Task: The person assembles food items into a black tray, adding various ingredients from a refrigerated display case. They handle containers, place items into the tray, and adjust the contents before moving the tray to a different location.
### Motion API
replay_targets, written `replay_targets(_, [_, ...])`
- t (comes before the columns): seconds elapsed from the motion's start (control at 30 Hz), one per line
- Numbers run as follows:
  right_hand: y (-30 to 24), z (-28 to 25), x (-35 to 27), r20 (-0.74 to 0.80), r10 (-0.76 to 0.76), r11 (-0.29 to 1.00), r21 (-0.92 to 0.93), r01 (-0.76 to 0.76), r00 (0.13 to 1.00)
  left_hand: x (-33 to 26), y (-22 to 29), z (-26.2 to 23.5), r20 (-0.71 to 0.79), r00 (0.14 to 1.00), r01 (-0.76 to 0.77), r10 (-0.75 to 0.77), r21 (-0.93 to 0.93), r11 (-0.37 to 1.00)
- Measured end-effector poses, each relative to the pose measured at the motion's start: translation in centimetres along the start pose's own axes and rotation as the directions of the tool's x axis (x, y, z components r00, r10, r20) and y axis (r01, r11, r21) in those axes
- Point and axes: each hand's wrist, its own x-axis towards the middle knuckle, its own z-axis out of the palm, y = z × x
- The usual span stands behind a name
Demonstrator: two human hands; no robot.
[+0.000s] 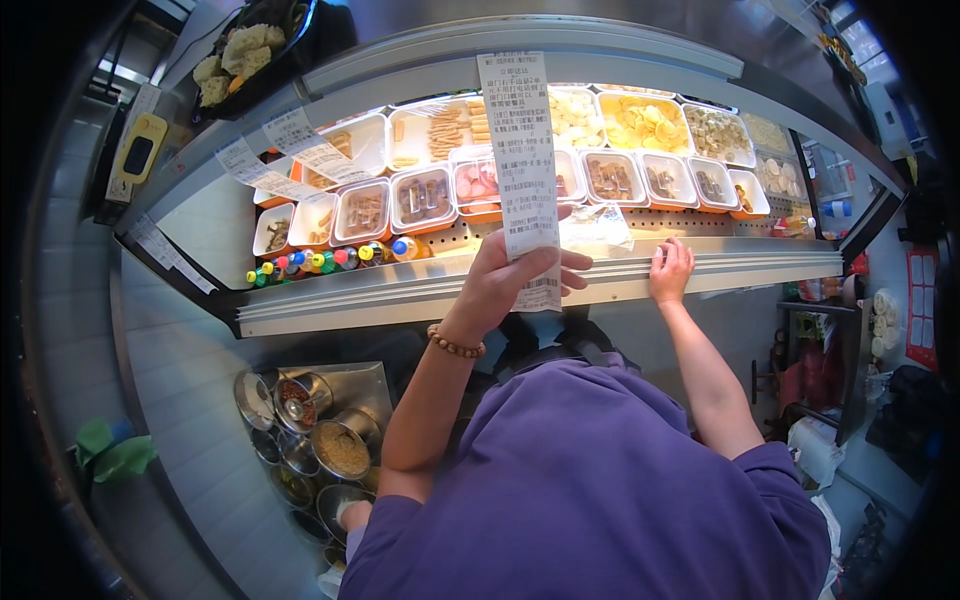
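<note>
A long white printed paper receipt point(518, 150) stands upright in front of the display case, its lower part held between the thumb and fingers of my left hand point(515, 265). A beaded bracelet point(456, 342) circles my left wrist. My right hand point(672, 268) rests on the metal front ledge point(740, 268) of the case, fingers a little apart and nothing held in them. Behind the receipt, in the lit case, sit several white food trays; sliced yellow food point(647, 124) fills one. A crumpled clear plastic bag point(597, 228) lies just inside the ledge, between my hands.
Several bottles point(345, 259) with coloured caps line the case's front left. Other paper slips point(312, 150) hang at its left. Metal bowls of ingredients point(341, 448) stand low at left, near part of another hand point(355, 515). A black tray of vegetables point(240, 62) sits top left.
</note>
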Motion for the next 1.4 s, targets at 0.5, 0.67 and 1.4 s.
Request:
replay_targets(0.5, [-13.3,-9.1,9.9,0.161,0.169,0.416,0.883,-0.219,0.972,-0.4,0.2,0.1,0.02,0.998,0.059,-0.059,-0.012,0.998])
replay_targets(0.67, [-24.5,-16.5,15.7,0.113,-0.41,0.208,0.978,-0.027,0.905,-0.6,0.1,0.7,-0.02,0.996,0.081,-0.081,-0.042,0.996])
replay_targets(1.4, [-30.3,-15.6,18.8,0.215,-0.428,0.16,0.974,-0.16,0.878,-2.0,0.9,0.9,-0.003,0.991,0.132,-0.132,-0.07,0.989])
